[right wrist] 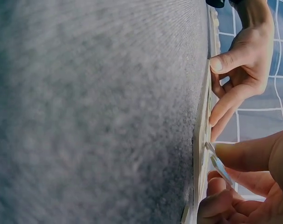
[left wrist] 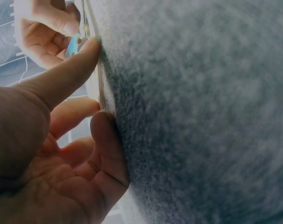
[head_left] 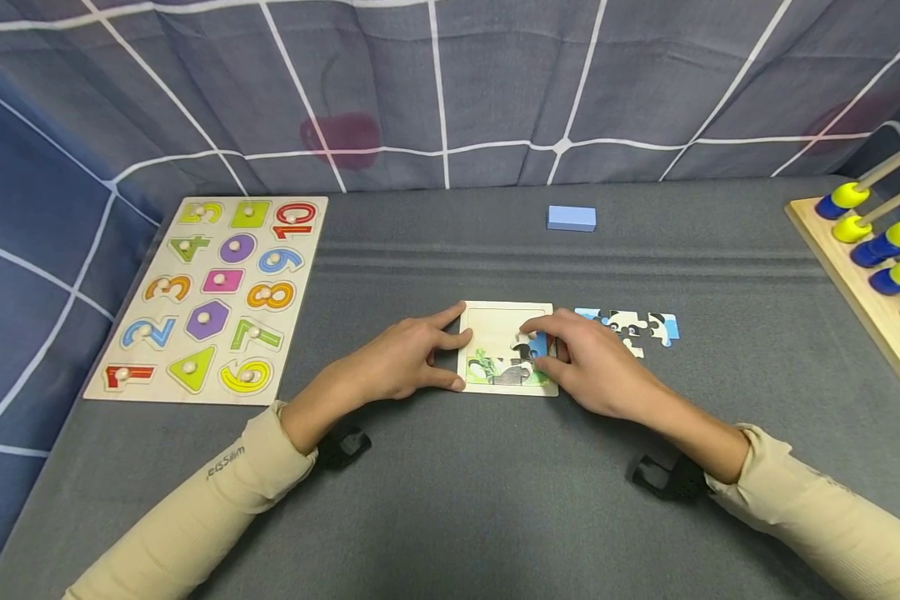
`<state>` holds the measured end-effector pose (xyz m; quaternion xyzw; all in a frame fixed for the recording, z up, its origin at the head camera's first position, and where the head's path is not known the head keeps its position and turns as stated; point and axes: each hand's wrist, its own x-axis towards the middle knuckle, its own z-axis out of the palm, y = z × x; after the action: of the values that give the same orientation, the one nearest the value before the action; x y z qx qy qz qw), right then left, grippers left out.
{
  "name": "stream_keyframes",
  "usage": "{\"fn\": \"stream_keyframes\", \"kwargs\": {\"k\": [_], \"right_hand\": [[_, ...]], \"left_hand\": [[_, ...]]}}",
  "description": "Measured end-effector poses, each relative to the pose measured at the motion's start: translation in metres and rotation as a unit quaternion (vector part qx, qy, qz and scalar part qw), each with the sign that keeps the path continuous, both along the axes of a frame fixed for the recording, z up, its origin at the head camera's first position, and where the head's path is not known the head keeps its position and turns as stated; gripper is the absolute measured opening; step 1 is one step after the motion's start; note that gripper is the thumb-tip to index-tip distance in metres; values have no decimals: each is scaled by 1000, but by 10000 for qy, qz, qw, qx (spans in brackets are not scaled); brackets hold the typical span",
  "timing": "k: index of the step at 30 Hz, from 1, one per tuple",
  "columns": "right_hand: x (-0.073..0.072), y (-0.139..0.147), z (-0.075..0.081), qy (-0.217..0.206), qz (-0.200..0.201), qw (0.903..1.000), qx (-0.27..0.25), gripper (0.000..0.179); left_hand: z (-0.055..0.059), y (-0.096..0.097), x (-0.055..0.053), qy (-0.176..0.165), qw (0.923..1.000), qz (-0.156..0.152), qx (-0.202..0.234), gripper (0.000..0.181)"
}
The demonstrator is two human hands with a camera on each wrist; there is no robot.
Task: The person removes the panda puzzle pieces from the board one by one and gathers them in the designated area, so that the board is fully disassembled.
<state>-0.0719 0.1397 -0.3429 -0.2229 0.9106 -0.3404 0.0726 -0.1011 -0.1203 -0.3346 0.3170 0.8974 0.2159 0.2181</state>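
Note:
A small wooden puzzle tray [head_left: 491, 306] lies flat on the grey cloth. Its lower part holds fitted jigsaw pieces [head_left: 508, 373] with green leaves and a panda's body. My left hand [head_left: 397, 360] rests against the tray's left side, thumb and fingers spread along the edge. Over the right part of the tray, my right hand [head_left: 600, 371] pinches a blue, black and white jigsaw piece [head_left: 537, 343] between thumb and fingers. In the right wrist view this piece [right wrist: 218, 165] is tilted, one edge down at the tray. Loose panda pieces [head_left: 627, 323] lie just right of the tray.
A wooden number-and-shape peg board [head_left: 228, 333] lies at the left. Behind the tray is a blue block [head_left: 572, 218]. At the far right stands a wooden base [head_left: 832, 250] with rods and yellow and blue beads. A checked cloth [head_left: 390, 92] hangs along the back.

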Motion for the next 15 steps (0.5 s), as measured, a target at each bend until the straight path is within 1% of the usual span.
{"fn": "stream_keyframes", "kwargs": {"k": [2, 9, 15], "right_hand": [[0, 1, 0, -64, -26, 9999, -109, 29], [0, 2, 1, -152, -134, 9995, -227, 27], [2, 4, 0, -225, -359, 9964, -730, 26]], "left_hand": [[1, 0, 0, 21, 10000, -13, 8, 66], [3, 1, 0, 8, 10000, -17, 27, 67], [3, 1, 1, -8, 10000, -14, 29, 67]]}}
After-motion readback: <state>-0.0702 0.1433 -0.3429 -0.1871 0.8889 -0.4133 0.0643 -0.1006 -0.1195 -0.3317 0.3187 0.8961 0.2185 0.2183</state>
